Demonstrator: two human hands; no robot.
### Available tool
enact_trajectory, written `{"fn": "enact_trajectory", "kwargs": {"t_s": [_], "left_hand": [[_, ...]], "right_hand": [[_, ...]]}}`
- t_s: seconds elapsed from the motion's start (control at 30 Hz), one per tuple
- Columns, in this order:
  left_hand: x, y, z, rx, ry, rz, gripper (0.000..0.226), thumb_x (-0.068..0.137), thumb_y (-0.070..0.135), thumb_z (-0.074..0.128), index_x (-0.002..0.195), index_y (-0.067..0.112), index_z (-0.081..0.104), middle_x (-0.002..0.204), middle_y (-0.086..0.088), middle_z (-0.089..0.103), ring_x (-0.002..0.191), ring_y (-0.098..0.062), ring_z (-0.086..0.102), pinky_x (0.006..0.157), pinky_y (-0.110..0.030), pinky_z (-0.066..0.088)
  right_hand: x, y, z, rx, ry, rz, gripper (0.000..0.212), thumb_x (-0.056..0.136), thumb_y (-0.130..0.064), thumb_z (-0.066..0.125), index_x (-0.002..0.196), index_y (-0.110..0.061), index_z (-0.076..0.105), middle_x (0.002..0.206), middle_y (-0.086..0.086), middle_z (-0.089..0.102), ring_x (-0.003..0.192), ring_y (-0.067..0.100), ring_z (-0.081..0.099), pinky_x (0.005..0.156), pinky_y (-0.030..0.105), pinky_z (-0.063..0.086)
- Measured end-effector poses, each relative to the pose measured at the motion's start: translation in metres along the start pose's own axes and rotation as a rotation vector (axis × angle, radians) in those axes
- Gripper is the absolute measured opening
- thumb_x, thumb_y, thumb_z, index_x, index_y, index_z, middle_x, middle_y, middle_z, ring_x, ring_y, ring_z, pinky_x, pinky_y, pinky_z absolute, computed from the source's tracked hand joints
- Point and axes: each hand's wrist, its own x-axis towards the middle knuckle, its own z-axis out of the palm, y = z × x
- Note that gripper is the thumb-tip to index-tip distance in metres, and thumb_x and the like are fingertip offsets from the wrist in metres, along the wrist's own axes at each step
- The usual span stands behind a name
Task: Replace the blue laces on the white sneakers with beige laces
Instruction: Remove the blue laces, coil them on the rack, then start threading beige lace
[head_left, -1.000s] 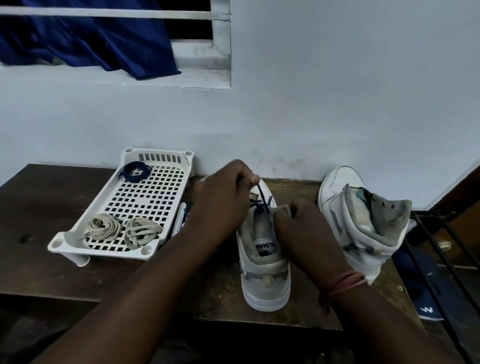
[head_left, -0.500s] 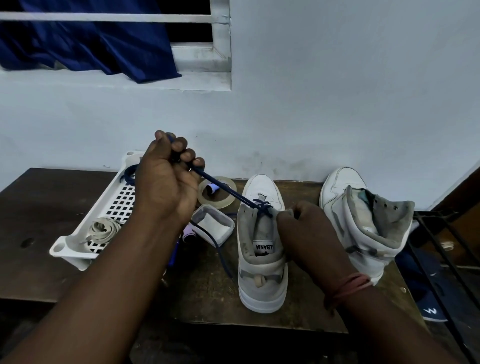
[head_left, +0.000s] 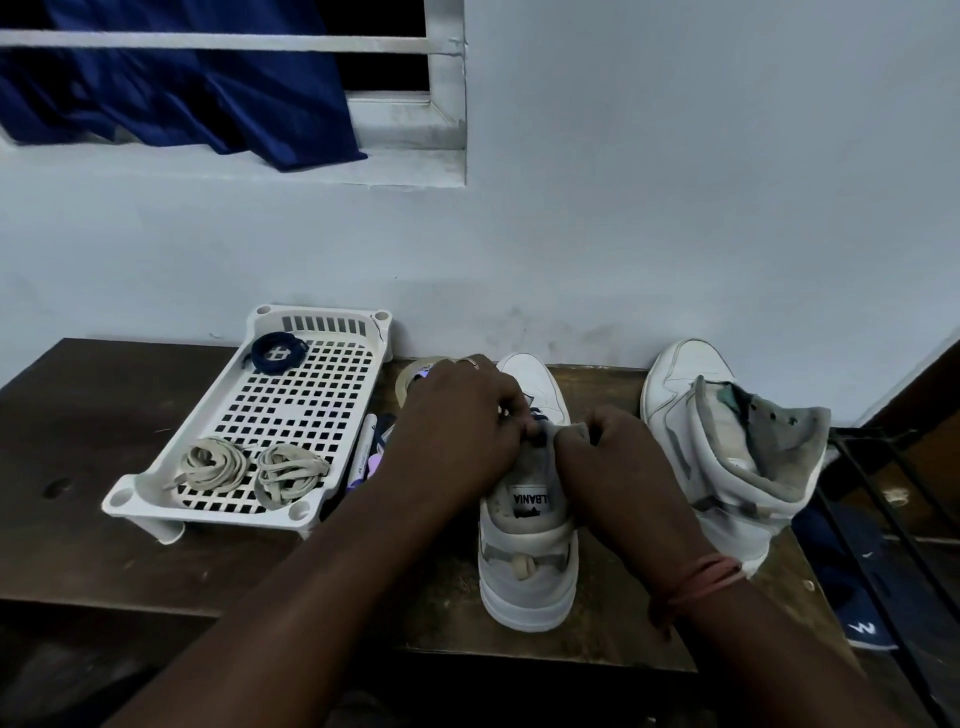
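Note:
A white sneaker (head_left: 527, 566) stands heel toward me at the middle of the dark table. My left hand (head_left: 457, 431) is over its eyelets, fingers curled on the blue lace (head_left: 537, 415), of which only a short bit shows. My right hand (head_left: 618, 457) grips the shoe's tongue and collar. The second white sneaker (head_left: 727, 441) lies to the right without a lace. Two beige lace bundles (head_left: 249, 470) sit in the near end of the white perforated tray (head_left: 208, 415); a coiled blue lace (head_left: 278, 352) lies at its far end.
A tape roll (head_left: 410, 376) and a marker pen (head_left: 363, 447) lie between the tray and the shoe. A black metal rack (head_left: 883, 519) stands off the table's right edge, over a dark shoe (head_left: 862, 613) on the floor. The wall is close behind.
My left hand, which had pulled the blue lace up and to the left, has come back down to the sneaker's eyelets. The right hand has kept its hold on the shoe.

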Motion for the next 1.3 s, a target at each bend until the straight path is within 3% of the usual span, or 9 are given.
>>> {"fn": "enact_trajectory", "kwargs": {"t_s": [0.1,0.3,0.5,0.57,0.67,0.83,1.03,1.2,1.3], "left_hand": [[0.000,0.002,-0.005,-0.221,0.049,-0.158,0.019,0.087,0.027,0.072,0.070,0.033,0.066,0.091,0.012,0.067,0.090,-0.011,0.062,0.090,-0.040,0.050],[0.001,0.001,-0.022,-0.462,0.202,-0.328,0.014,0.094,0.026,0.068,0.080,0.023,0.070,0.068,0.010,0.070,0.054,0.000,0.063,0.054,-0.023,0.047],[0.002,0.003,-0.009,-0.661,0.230,-0.378,0.015,0.101,0.022,0.058,0.087,0.020,0.065,0.085,0.009,0.077,0.079,-0.006,0.072,0.071,-0.041,0.059],[0.004,0.007,-0.001,-0.874,0.160,-0.407,0.017,0.106,0.015,0.047,0.094,0.012,0.057,0.090,0.003,0.079,0.085,-0.013,0.076,0.072,-0.034,0.055],[0.005,0.014,0.004,-1.124,0.126,-0.472,0.020,0.110,0.009,0.038,0.094,0.007,0.051,0.075,-0.006,0.074,0.074,-0.023,0.074,0.059,-0.024,0.055],[0.007,0.014,0.007,-1.383,0.252,-0.541,0.032,0.110,0.006,0.035,0.080,0.011,0.046,0.064,-0.002,0.053,0.057,-0.017,0.060,0.067,-0.034,0.054],[0.000,0.023,0.024,-1.407,0.344,-0.531,0.032,0.110,0.010,0.036,0.081,0.016,0.048,0.064,-0.001,0.049,0.060,-0.017,0.045,0.067,-0.038,0.042],[-0.001,0.022,0.028,-1.443,0.419,-0.525,0.032,0.107,0.005,0.035,0.082,0.018,0.048,0.063,0.003,0.049,0.057,-0.014,0.041,0.064,-0.035,0.041],[-0.001,0.018,0.017,-1.274,0.553,-0.381,0.028,0.107,0.011,0.039,0.083,0.021,0.049,0.064,0.003,0.048,0.057,-0.016,0.041,0.061,-0.035,0.038]], "right_hand": [[-0.001,0.000,-0.002,0.005,-0.010,0.006,0.029,0.093,-0.017,0.054,0.065,-0.016,0.047,0.059,-0.002,0.047,0.053,0.010,0.042,0.050,0.028,0.029],[-0.004,0.000,-0.004,0.020,-0.033,0.031,0.025,0.094,-0.018,0.055,0.069,-0.013,0.053,0.061,0.000,0.051,0.054,0.012,0.047,0.051,0.028,0.034],[-0.002,-0.003,-0.004,0.036,-0.065,0.053,0.019,0.093,-0.022,0.055,0.079,-0.014,0.064,0.069,0.003,0.064,0.062,0.016,0.060,0.060,0.032,0.049],[-0.003,-0.003,-0.002,0.023,-0.055,0.064,0.018,0.092,-0.022,0.054,0.080,-0.013,0.064,0.071,0.005,0.065,0.065,0.019,0.062,0.064,0.037,0.054],[-0.005,-0.004,0.000,0.030,-0.036,0.065,0.019,0.090,-0.022,0.053,0.078,-0.013,0.064,0.072,0.006,0.066,0.069,0.025,0.066,0.069,0.050,0.058],[-0.007,-0.008,-0.001,0.017,-0.034,0.039,0.019,0.090,-0.022,0.054,0.078,-0.012,0.064,0.071,0.006,0.065,0.068,0.025,0.065,0.067,0.049,0.057],[-0.012,-0.006,0.001,-0.066,0.000,-0.002,0.015,0.092,-0.018,0.053,0.078,-0.012,0.057,0.073,0.003,0.060,0.071,0.018,0.057,0.065,0.036,0.045],[-0.013,-0.005,0.003,-0.065,-0.004,0.002,0.013,0.092,-0.018,0.053,0.081,-0.014,0.058,0.078,0.002,0.062,0.074,0.017,0.058,0.068,0.035,0.048],[-0.013,-0.003,0.002,-0.050,0.014,0.019,0.016,0.096,-0.016,0.049,0.080,-0.015,0.050,0.077,0.001,0.058,0.070,0.013,0.053,0.057,0.026,0.036]]}}
